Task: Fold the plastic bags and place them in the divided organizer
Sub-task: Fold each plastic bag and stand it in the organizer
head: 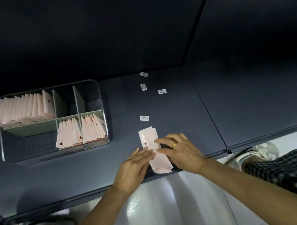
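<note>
A pale pink plastic bag, folded into a long narrow strip, lies on the dark grey table near its front edge. My left hand presses flat on the strip's left side with straight fingers. My right hand, wearing a gold ring, presses on its right side, fingers stretched across the strip. The clear divided organizer stands at the left. Folded pink bags fill its back left compartment and two front compartments.
Several small white barcode labels lie on the table beyond the bag. A seam runs across the table at the right. The organizer's front left and two back right compartments hold nothing. My feet and the pale floor show below the table edge.
</note>
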Motion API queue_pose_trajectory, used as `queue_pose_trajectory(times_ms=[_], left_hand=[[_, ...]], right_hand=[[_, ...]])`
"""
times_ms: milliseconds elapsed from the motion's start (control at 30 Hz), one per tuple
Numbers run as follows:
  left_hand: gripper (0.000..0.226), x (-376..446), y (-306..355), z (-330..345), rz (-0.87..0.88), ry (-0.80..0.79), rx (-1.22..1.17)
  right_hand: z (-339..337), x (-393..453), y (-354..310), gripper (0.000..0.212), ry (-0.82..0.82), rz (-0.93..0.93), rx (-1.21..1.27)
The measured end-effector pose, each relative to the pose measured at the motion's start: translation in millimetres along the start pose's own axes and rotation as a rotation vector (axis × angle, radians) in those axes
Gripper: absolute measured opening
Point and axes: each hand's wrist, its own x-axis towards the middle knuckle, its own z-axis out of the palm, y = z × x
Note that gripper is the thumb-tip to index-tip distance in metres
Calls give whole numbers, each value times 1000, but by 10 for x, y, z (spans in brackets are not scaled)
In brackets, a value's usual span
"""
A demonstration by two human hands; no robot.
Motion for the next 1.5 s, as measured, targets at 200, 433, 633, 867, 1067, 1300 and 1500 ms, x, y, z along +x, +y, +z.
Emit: queue_pose_trajectory(times_ms=[200,433,633,867,1067,1300,1500], left_hand=[[31,-2,18,16,-20,84,167],[19,167,125,104,-571,149,43],[23,293,190,156,-826,165,33],[38,263,145,83,-95,146,293],[33,332,8,-52,9,176,310],[13,436,41,-364,-233,142,105],[20,468,149,-499,-373,187,131]], right_hand=[[51,-105,-53,40,-77,148,62],[102,68,-193,32,-246,826,380],[105,402,-163,51,-444,1039,348],[60,571,-148,35,-574,1144,361],[-21,605,-100,39,-504,1313,776],[-318,587,-75,23,-135,1421,1079],[-425,800,-610,17,-8,986,773]])
